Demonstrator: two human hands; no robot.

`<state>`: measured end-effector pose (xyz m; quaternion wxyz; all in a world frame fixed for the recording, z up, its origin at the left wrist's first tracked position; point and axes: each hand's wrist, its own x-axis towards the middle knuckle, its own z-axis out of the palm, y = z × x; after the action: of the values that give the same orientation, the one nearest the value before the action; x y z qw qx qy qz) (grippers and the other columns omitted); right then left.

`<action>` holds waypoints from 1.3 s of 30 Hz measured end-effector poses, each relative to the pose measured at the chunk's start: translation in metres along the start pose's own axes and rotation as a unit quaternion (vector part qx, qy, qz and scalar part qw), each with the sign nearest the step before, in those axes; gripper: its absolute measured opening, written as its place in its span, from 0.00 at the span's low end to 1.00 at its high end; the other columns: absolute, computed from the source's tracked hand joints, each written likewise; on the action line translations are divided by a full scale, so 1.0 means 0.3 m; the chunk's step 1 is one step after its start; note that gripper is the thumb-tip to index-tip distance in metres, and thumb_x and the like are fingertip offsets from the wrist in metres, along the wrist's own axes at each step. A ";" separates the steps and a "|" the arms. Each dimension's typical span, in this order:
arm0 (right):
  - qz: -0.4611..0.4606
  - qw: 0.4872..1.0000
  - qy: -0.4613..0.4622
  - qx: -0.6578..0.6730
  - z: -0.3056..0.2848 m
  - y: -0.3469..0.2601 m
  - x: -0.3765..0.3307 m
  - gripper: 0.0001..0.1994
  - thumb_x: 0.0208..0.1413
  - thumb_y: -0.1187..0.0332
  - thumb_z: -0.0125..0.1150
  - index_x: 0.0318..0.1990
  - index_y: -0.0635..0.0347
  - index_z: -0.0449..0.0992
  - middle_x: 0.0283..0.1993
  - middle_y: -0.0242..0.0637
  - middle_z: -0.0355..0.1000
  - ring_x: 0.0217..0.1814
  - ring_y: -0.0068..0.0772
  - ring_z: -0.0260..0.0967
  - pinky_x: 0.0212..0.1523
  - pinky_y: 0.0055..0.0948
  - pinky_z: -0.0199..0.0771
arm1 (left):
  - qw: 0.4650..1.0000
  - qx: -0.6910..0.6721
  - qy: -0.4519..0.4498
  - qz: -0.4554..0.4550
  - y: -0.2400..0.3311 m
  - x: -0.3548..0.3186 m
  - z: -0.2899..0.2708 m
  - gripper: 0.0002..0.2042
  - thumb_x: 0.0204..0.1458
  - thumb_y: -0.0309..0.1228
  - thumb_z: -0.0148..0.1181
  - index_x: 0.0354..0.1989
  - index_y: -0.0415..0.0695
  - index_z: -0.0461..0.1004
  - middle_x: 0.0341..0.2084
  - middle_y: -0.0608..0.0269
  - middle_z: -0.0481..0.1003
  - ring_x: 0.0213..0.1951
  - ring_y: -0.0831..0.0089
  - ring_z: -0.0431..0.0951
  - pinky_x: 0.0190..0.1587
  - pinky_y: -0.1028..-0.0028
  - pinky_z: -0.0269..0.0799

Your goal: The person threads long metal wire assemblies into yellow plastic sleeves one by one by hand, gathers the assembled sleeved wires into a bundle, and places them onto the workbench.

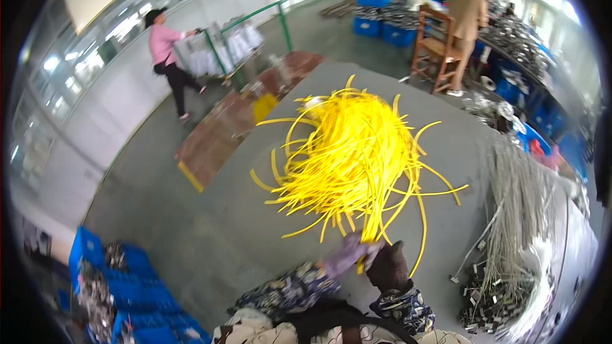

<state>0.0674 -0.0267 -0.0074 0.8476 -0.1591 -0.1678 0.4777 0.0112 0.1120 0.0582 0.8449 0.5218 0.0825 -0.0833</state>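
A big tangled pile of thin yellow strips [350, 153] lies on a grey tabletop [255, 216] in front of me. At its near side several strips draw together into a narrow bundle that reaches my hands. My left hand [344, 255], in a purple glove, is closed round the near end of this bundle; a bit of yellow shows below the fingers. My right hand [387, 267], in a dark brown glove, is right beside it and touches the bundle's end. Its fingers look curled in, but whatever they grip is hidden.
Grey-white cables [519, 197] with dark connectors lie at the right. Blue bins [134, 280] stand at lower left. A reddish-brown board [220, 143] is beyond the table. One person [169, 51] is by a green-framed cart [236, 44]; another [468, 19] stands near a wooden chair [437, 48].
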 end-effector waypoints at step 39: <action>-0.154 0.979 0.134 0.017 0.307 -0.279 0.250 0.10 0.58 0.59 0.53 0.35 0.53 0.67 0.20 0.22 0.60 0.20 0.20 0.59 0.26 0.25 0.62 | 0.939 0.323 0.058 0.103 0.066 -0.047 0.015 0.17 0.49 0.38 0.59 0.45 0.42 0.72 0.31 0.65 0.74 0.31 0.80 0.71 0.37 0.79 0.67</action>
<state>0.1272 0.0069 0.1209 0.9286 -0.1793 -0.0669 0.3181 0.0023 0.1176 0.0807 0.6284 0.7764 0.0456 0.0122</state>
